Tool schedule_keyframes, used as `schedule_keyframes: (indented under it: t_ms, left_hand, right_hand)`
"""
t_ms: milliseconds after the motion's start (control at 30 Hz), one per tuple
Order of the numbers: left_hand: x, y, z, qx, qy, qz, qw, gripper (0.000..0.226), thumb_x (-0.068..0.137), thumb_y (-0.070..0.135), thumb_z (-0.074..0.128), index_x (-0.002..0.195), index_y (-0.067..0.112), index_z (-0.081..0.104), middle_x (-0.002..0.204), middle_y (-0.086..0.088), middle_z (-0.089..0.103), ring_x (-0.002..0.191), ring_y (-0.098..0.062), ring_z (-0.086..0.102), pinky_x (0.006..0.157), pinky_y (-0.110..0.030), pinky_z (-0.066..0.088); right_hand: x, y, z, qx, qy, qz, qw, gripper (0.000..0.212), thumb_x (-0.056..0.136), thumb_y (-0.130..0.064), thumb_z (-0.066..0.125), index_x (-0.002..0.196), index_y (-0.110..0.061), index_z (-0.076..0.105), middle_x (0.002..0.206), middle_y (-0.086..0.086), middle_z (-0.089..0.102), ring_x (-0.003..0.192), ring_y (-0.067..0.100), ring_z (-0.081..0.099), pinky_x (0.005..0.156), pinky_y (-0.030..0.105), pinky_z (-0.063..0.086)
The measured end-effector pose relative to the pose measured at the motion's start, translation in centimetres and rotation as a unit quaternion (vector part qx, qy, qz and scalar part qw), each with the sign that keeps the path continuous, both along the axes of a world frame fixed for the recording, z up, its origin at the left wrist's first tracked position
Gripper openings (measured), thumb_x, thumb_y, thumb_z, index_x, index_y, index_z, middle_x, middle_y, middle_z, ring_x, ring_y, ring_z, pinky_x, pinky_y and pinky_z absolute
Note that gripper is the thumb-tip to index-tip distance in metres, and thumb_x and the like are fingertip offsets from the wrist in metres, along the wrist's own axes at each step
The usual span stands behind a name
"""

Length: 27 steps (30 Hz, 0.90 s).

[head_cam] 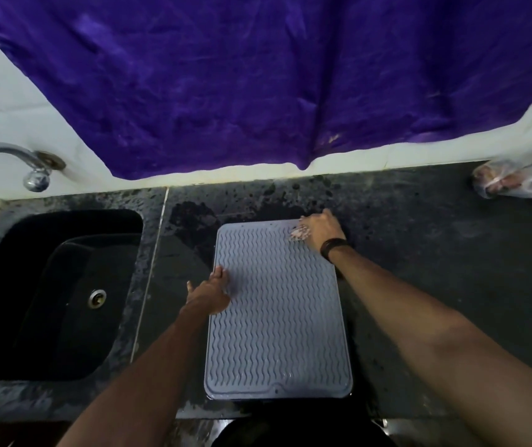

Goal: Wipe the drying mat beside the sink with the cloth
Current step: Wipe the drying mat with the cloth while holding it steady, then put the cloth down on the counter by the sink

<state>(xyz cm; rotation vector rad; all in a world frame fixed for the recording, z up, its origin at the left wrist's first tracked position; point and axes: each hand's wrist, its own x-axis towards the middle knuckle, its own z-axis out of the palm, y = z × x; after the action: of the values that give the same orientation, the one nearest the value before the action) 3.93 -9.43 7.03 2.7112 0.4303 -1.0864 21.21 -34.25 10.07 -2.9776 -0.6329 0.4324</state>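
Flat on the dark stone table (419, 253) lies the grey drying mat (277, 317), its wavy ribs running across it, just to the right of the black sink (48, 285). At its far right corner the right hand (321, 229) presses down on a small pale cloth (298, 233), the fingers curled over it so that only a crumpled bit shows; that grip is closed on the cloth. A dark band (334, 248) circles the wrist. The left hand (208, 293) rests on the mat's left edge, fingers spread flat, holding nothing. Wet patches darken the table beyond the mat's far edge. A metal tap (16, 159) juts from the white wall above the sink, a purple sheet (258, 75) hangs over the wall, and a clear plastic bag (516, 182) sits at the far right.
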Motion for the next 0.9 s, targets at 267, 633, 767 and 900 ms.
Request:
schedule_keyframes:
  t_ms: [267, 633, 767, 900]
  left_hand:
    - [0.4, -0.4, 1.2, -0.001, 0.008, -0.007, 1.0, 0.072, 0.104, 0.031, 0.043, 0.164, 0.019, 0.004, 0.171, 0.002, -0.008, 0.155, -0.029, 0.017, 0.122, -0.063, 0.001]
    - [-1.9, 3.6, 4.5, -0.04, -0.035, 0.043, 0.998, 0.076, 0.103, 0.049, 0.047, 0.164, 0.023, 0.01, 0.171, 0.001, 0.001, 0.155, -0.025, 0.016, 0.124, -0.056, -0.004]
    - [-3.6, 7.4, 5.4, -0.023, -0.062, 0.059, 0.996, 0.077, 0.103, 0.052, 0.047, 0.164, 0.023, 0.011, 0.171, 0.0, 0.003, 0.154, -0.027, 0.019, 0.123, -0.059, 0.001]
    - [-4.6, 10.6, 5.2, -0.025, -0.091, 0.078, 0.993, 0.076, 0.102, 0.051, 0.049, 0.163, 0.022, 0.015, 0.171, 0.001, 0.009, 0.153, -0.027, 0.022, 0.122, -0.06, 0.002]
  right_hand:
    - [-0.1, -4.3, 0.5, -0.023, -0.038, -0.066, 0.997, 0.024, 0.091, -0.028, 0.054, 0.108, -0.014, 0.063, 0.109, 0.011, 0.067, 0.11, 0.035, 0.051, 0.092, 0.041, 0.047]
    - [-6.1, 10.7, 3.5, 0.25, 0.07, -0.043, 0.965, 0.033, 0.09, -0.017, 0.058, 0.121, -0.008, 0.056, 0.124, 0.015, 0.054, 0.115, 0.032, 0.052, 0.091, 0.036, 0.045]
    - [-6.8, 16.7, 5.4, 0.217, 0.049, 0.023, 0.975, 0.04, 0.085, -0.025, 0.063, 0.124, -0.018, 0.06, 0.122, 0.011, 0.065, 0.112, 0.031, 0.059, 0.095, 0.04, 0.048]
    - [-6.2, 21.8, 6.8, 0.168, 0.025, 0.07, 0.983, 0.037, 0.081, -0.017, 0.067, 0.118, -0.021, 0.064, 0.113, 0.011, 0.067, 0.106, 0.031, 0.063, 0.088, 0.039, 0.055]
